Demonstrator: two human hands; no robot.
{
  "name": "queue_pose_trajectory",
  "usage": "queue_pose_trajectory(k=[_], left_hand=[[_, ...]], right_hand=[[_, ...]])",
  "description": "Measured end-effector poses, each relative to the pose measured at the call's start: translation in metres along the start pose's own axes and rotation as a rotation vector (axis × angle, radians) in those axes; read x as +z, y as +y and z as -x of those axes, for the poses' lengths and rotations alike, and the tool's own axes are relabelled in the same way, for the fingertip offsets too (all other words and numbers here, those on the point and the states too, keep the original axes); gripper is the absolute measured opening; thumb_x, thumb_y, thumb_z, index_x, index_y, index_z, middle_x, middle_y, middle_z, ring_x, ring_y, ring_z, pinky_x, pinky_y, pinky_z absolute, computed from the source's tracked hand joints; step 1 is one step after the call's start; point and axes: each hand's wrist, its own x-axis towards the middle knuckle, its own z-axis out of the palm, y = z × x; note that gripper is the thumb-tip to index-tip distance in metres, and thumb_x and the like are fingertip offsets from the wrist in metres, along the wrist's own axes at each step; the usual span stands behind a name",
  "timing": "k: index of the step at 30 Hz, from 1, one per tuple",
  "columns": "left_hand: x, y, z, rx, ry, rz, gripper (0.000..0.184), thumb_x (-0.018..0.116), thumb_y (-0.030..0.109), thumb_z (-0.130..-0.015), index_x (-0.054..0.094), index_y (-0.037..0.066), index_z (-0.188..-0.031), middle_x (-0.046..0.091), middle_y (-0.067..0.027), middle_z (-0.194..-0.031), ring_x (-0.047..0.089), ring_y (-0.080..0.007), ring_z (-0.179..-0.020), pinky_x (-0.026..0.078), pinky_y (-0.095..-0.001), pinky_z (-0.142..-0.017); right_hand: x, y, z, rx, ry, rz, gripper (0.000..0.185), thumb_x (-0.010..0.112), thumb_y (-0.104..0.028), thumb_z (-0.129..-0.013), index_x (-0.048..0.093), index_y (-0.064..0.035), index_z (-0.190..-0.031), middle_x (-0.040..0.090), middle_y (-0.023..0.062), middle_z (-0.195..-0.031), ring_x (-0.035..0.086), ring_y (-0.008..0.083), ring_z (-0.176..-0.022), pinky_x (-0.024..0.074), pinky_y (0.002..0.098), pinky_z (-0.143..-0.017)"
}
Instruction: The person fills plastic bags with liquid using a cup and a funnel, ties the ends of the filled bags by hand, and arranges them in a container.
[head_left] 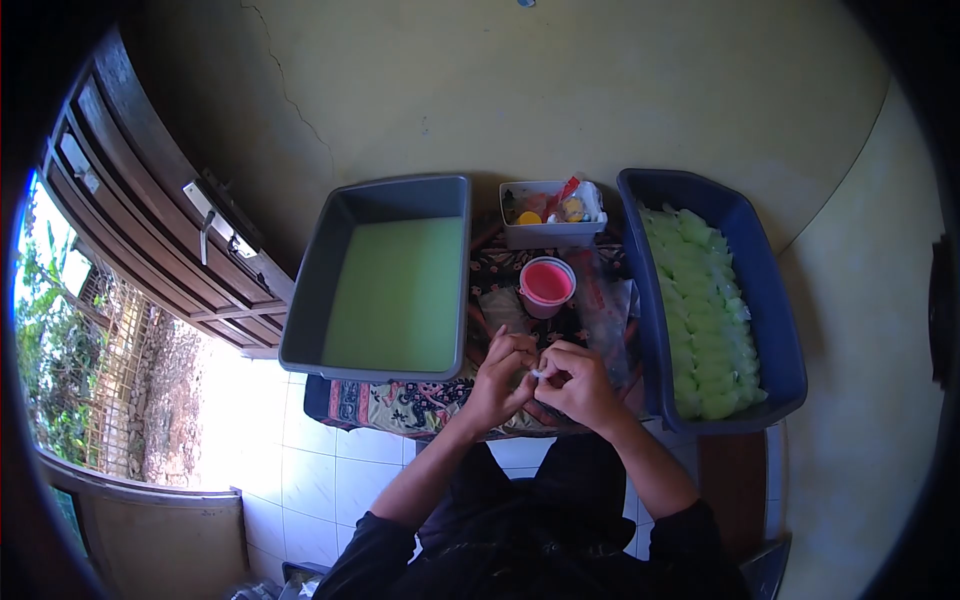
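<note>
My left hand and my right hand meet over the front of the patterned cloth. Both are closed in a pinch around a small whitish thing between the fingertips, too small to name. Just beyond them stands a pink and white cup. Clear plastic bags lie to the right of the cup. On the left is a grey tub holding green liquid. On the right, a dark blue tub holds rows of filled green bags.
A white box with small items stands at the back against the wall. At the left is an open wooden door with a metal handle. White floor tiles show below the cloth.
</note>
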Motion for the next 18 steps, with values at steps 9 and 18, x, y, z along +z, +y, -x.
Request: queue_pose_trajectory(k=[9, 18], left_hand=[[-0.0002, -0.0012, -0.0018, -0.078, -0.044, 0.375, 0.015, 0.057, 0.016, -0.083, 0.053, 0.002, -0.088, 0.056, -0.0122, -0.100, 0.056, -0.0263, -0.100, 0.022, -0.0528, -0.109], [-0.0012, 0.0052, -0.0090, -0.175, -0.035, 0.362, 0.015, 0.059, 0.014, -0.088, 0.055, 0.000, -0.089, 0.060, -0.0102, -0.094, 0.058, -0.0242, -0.096, 0.026, -0.0475, -0.107]], right_hand=[[0.0042, -0.0068, 0.0000, -0.157, 0.096, 0.131, 0.017, 0.065, 0.008, -0.067, 0.052, -0.0007, -0.075, 0.055, 0.0098, -0.077, 0.058, 0.0228, -0.067, 0.0471, 0.0310, -0.059], [0.0016, -0.0027, -0.0016, -0.263, 0.159, 0.219, 0.021, 0.062, 0.011, -0.073, 0.050, -0.0005, -0.085, 0.056, 0.0110, -0.088, 0.061, 0.0208, -0.075, 0.0502, 0.0282, -0.064]])
